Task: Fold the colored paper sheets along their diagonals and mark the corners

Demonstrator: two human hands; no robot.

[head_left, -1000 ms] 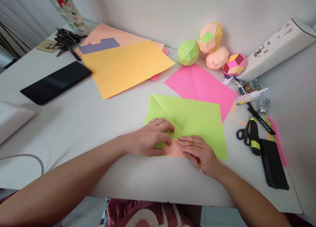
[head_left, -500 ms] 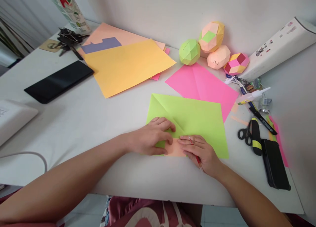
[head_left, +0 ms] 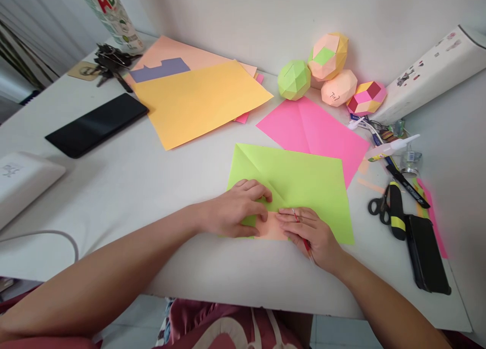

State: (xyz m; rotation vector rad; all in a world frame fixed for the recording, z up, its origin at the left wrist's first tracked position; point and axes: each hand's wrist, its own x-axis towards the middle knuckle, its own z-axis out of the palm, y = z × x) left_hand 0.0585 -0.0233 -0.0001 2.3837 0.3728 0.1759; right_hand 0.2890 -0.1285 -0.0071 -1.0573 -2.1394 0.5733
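Observation:
A small peach paper piece (head_left: 274, 226) lies on the near edge of a creased green sheet (head_left: 311, 179). Bent fingers of my left hand (head_left: 243, 207) hold the peach piece down at its left edge, thumb and index fingertip on it. My right hand (head_left: 313, 235) rests its fingertips flat on the right part of the same piece. Tucked between the right fingers is a slim red pen-like tool (head_left: 307, 245) with a thin silvery tip; its exact kind is unclear. Part of the peach piece is hidden under the right fingers.
Behind the green sheet lie a pink sheet (head_left: 315, 126) and a yellow sheet (head_left: 205, 103). Folded paper balls (head_left: 294, 80) stand by the wall. On the right are scissors (head_left: 379, 207), a yellow-black cutter (head_left: 397, 212) and a black case (head_left: 427, 253); a black phone (head_left: 96, 125) is left.
The whole view has shifted slightly, so everything sits a little further right. Both hands stay in the same place on the peach paper.

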